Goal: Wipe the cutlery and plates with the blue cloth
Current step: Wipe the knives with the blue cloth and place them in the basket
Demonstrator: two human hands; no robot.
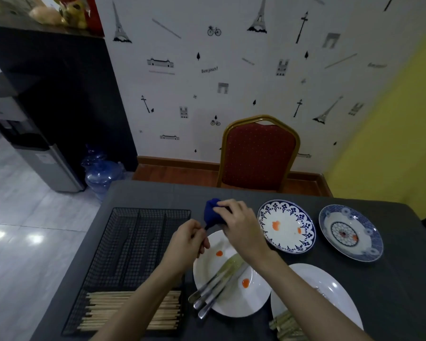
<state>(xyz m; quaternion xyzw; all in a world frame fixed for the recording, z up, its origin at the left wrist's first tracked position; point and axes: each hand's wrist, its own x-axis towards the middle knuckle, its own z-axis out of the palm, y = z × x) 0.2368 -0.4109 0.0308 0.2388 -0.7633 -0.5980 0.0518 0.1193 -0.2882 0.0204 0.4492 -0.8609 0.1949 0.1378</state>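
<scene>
Cloth: the blue cloth point(213, 214) is bunched over the far end of a piece of cutlery, held above the table point(305, 247) just beyond the white plate point(234, 306).
Right hand: the right hand point(239, 222) has its fingers curled round the cloth, squeezing it onto the hidden end, likely so the fabric wraps the metal on all sides.
Left hand: the left hand point(188, 242) pinches the dark handle point(205, 228) that pokes out below the cloth, steadying the piece against the rubbing.
Waiting cutlery: several utensils point(217, 289) lie across the white plate, beside orange smears point(245, 282); not yet wiped, by the look.
Plates: two blue patterned plates point(286, 226) point(351, 232) sit to the right, both stained orange.
Rack: a black wire tray point(138, 254) on the left holds chopsticks point(130, 311) at its near end; its upper compartments probably await clean pieces.
</scene>
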